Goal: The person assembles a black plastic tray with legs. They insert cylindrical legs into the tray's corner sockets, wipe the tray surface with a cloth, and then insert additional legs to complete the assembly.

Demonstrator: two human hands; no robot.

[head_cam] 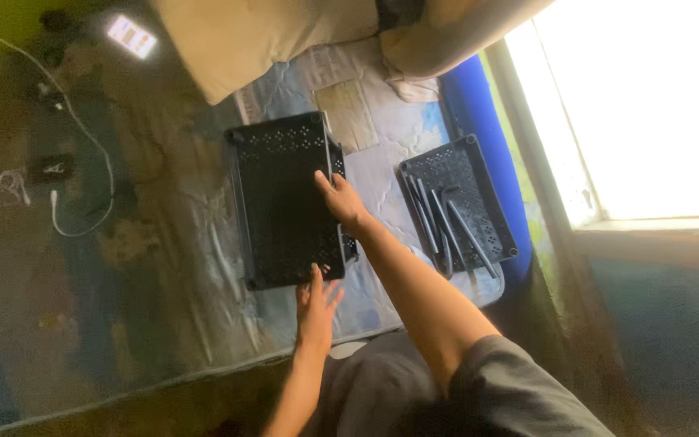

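A black perforated plastic shelf tray (285, 202) lies on a pale mattress (390, 137). My right hand (341, 201) rests on the tray's right edge, fingers around a thin grey rod (329, 158) that stands along that side. My left hand (317, 301) touches the tray's near edge, fingers spread. A second black tray (479, 174) lies to the right on the mattress, with several grey rods (446, 222) resting in it.
A beige pillow (236, 40) sits at the far end of the mattress. A lit phone (131, 36) and white cables (82, 137) lie on the dark floor to the left. A bright window (649, 105) fills the right side.
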